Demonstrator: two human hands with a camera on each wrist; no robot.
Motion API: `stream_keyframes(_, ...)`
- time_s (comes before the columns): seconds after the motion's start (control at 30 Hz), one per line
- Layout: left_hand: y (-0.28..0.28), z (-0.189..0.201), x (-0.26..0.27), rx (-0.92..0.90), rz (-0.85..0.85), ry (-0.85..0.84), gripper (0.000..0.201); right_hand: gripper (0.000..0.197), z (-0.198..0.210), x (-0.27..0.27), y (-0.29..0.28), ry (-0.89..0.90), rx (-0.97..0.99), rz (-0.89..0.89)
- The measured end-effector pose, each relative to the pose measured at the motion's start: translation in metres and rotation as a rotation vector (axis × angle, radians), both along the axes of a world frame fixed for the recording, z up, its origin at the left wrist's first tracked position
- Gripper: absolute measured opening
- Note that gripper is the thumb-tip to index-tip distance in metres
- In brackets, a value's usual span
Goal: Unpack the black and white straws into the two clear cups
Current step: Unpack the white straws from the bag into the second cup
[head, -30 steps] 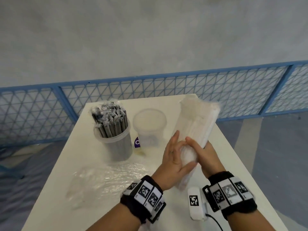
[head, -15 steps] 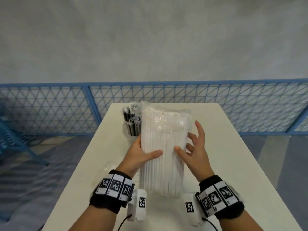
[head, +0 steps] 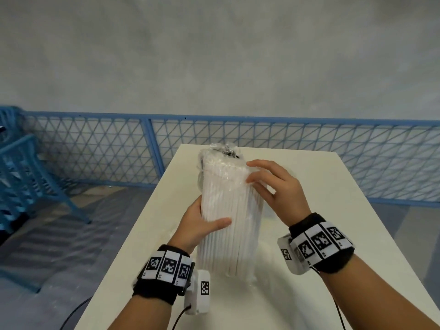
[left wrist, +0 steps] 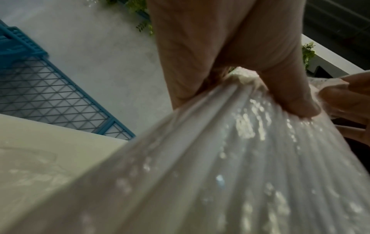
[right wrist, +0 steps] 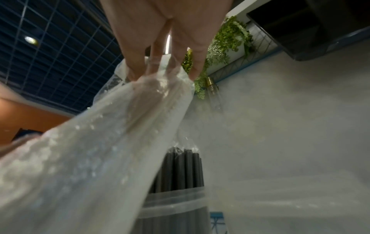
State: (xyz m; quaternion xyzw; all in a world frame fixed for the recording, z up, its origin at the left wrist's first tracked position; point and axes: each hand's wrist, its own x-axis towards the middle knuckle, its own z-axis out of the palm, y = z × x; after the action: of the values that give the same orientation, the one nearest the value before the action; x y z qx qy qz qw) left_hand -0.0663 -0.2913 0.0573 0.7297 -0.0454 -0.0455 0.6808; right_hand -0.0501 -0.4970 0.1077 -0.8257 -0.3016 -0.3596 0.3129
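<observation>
A pack of white straws in clear wrap stands upright on the white table. My left hand grips its left side at mid-height, thumb across the front. My right hand is at the pack's upper right, and its fingertips pinch the wrap at the top end. Behind the pack, black straws stand in a clear cup; only their tips show in the head view. The second clear cup is hidden.
Crumpled clear plastic lies on the table left of the pack. A blue mesh fence runs behind the table, and a blue rack stands at the far left. Bare tabletop stretches right of my hands.
My right hand has moved up from the pack's middle to its top end and taken hold of the wrap. The left hand keeps its grip on the pack's left side.
</observation>
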Motion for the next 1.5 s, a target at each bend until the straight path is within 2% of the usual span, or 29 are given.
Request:
stream_keyframes(0.2, 0.007, -0.011, 0.006, 0.045, -0.001, 0.026, 0.053, 0.007, 0.024, 0.013, 0.006, 0.075, 0.253, -0.06)
stream_keyframes(0.4, 0.008, -0.014, 0.015, 0.097, -0.021, 0.011, 0.053, 0.003, 0.054, 0.057, -0.003, 0.341, 0.529, -0.236)
stream_keyframes(0.47, 0.008, -0.016, 0.018, 0.093, -0.003, 0.008, 0.053, 0.018, 0.058, 0.06, -0.001, 0.318, 0.562, -0.299)
stream_keyframes(0.5, 0.008, -0.016, 0.019, 0.081, 0.02, 0.005, 0.052, 0.027, 0.059, 0.057, 0.002, 0.218, 0.557, -0.294)
stream_keyframes(0.53, 0.008, -0.016, 0.021, 0.068, 0.047, 0.001, 0.052, 0.029, 0.061, 0.05, 0.007, 0.084, 0.525, -0.261)
stream_keyframes(0.6, 0.008, -0.016, 0.024, 0.046, 0.095, -0.009, 0.052, 0.013, 0.06, 0.035, 0.021, -0.07, 0.352, -0.13)
stream_keyframes(0.63, 0.009, -0.017, 0.025, 0.036, 0.108, -0.016, 0.053, 0.008, 0.056, 0.029, 0.027, -0.048, 0.219, -0.058)
stream_keyframes(0.67, 0.009, -0.018, 0.026, 0.028, 0.116, -0.023, 0.055, 0.012, 0.051, 0.027, 0.032, 0.034, 0.087, -0.012)
stream_keyframes(0.77, 0.008, -0.025, 0.027, 0.062, 0.128, -0.037, 0.068, 0.02, 0.037, 0.032, 0.036, 0.32, -0.176, -0.024)
stream_keyframes(0.93, 0.005, -0.044, 0.024, 0.24, 0.1, -0.068, 0.059, 0.023, 0.033, 0.04, 0.031, 0.458, -0.303, -0.038)
stream_keyframes(1.07, 0.007, -0.051, 0.024, 0.26, 0.088, -0.06, 0.064, 0.029, 0.026, 0.04, 0.033, 0.645, -0.402, 0.01)
stream_keyframes(1.17, 0.008, -0.053, 0.026, 0.27, 0.087, -0.055, 0.064, 0.02, 0.028, 0.039, 0.032, 0.592, -0.286, 0.034)
stream_keyframes(1.27, 0.009, -0.054, 0.027, 0.277, 0.075, -0.055, 0.065, 0.014, 0.029, 0.041, 0.03, 0.652, -0.131, 0.065)
stream_keyframes(1.3, 0.009, -0.054, 0.027, 0.281, 0.062, -0.054, 0.066, 0.019, 0.028, 0.041, 0.03, 0.652, -0.158, 0.063)
stream_keyframes(1.43, 0.005, -0.043, 0.029, 0.297, -0.01, -0.07, 0.068, 0.058, 0.023, 0.043, 0.032, 0.581, -0.426, 0.103)
stream_keyframes(1.5, 0.004, -0.035, 0.032, 0.296, -0.035, -0.087, 0.075, 0.06, 0.021, 0.044, 0.034, 0.576, -0.47, 0.147)
